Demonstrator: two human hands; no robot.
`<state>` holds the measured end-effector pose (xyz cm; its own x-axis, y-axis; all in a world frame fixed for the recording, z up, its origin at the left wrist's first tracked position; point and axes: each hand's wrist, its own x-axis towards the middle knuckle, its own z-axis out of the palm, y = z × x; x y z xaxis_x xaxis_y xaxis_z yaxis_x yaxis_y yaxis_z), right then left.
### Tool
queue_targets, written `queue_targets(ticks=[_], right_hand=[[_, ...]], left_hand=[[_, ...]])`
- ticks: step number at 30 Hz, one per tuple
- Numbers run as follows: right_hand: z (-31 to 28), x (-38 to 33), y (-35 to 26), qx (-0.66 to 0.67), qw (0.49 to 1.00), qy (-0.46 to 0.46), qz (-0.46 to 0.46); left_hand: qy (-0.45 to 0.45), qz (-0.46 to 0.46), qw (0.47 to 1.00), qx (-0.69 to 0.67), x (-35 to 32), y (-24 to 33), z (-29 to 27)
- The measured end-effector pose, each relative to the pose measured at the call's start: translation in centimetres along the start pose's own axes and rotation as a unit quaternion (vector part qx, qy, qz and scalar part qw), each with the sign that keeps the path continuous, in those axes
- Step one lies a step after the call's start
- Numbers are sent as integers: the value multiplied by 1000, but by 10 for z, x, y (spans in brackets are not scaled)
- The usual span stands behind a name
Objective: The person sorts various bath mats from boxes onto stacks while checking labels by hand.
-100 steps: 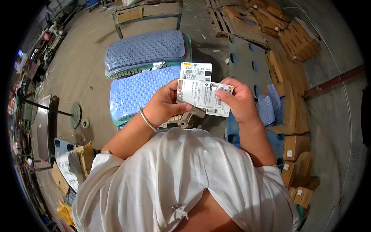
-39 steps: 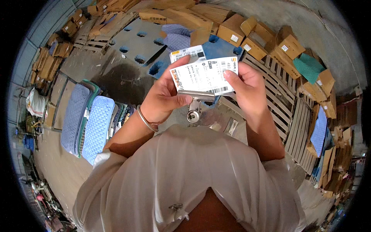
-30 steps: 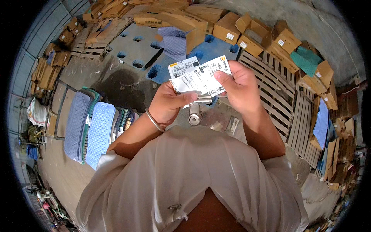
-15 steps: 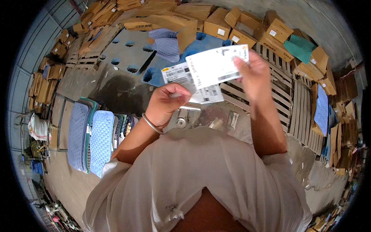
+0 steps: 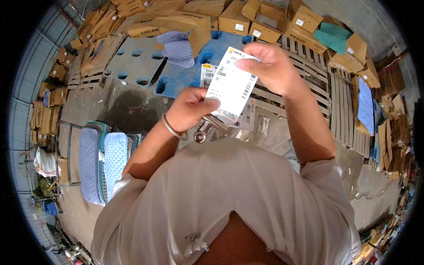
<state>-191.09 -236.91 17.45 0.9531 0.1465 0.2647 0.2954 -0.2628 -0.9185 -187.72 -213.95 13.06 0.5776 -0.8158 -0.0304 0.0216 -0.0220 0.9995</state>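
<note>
- The right hand (image 5: 276,66) is raised in front of the chest and pinches the top edge of a white printed label (image 5: 232,86) between thumb and fingertips; the label hangs tilted, its lower end reaching down to the left hand.
- The left hand (image 5: 190,108) is closed around a small stack of similar labels (image 5: 207,75), of which one upper corner shows behind the held label and a lower strip shows beside it at the right; the thumb lies on the lower edge of the front label.
- The same left hand also grips a metal tool with a round end (image 5: 203,132), which sticks out below the fist, just above the white shirt. A metal bangle (image 5: 170,128) sits on the left wrist.
- Below the hands lies a blue plastic pallet (image 5: 185,73) on the floor, with a grey pallet (image 5: 128,59) just beside it at its left edge.
- A folded blue textured mat (image 5: 179,48) rests at the far edge of the blue pallet, against an open cardboard box (image 5: 185,24).
- Wooden pallets (image 5: 340,95) lie at the right, with more cardboard boxes (image 5: 304,20) stacked along the far side.
- At the left, blue and pale mats (image 5: 99,161) lie side by side on the floor.
</note>
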Motion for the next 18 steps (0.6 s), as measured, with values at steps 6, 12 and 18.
queue_targets(ticks=[6,12,18], right_hand=[[13,20,23,47,999,24,12],[29,54,36,29,996,79,29],[20,15,78,-20,937,229,265]], left_hand=[[-9,-39,998,-56,9,-4,-17],[-5,-35,994,-100,23,-18,-54],[-17,-69,990,-121,50,-33,-112]])
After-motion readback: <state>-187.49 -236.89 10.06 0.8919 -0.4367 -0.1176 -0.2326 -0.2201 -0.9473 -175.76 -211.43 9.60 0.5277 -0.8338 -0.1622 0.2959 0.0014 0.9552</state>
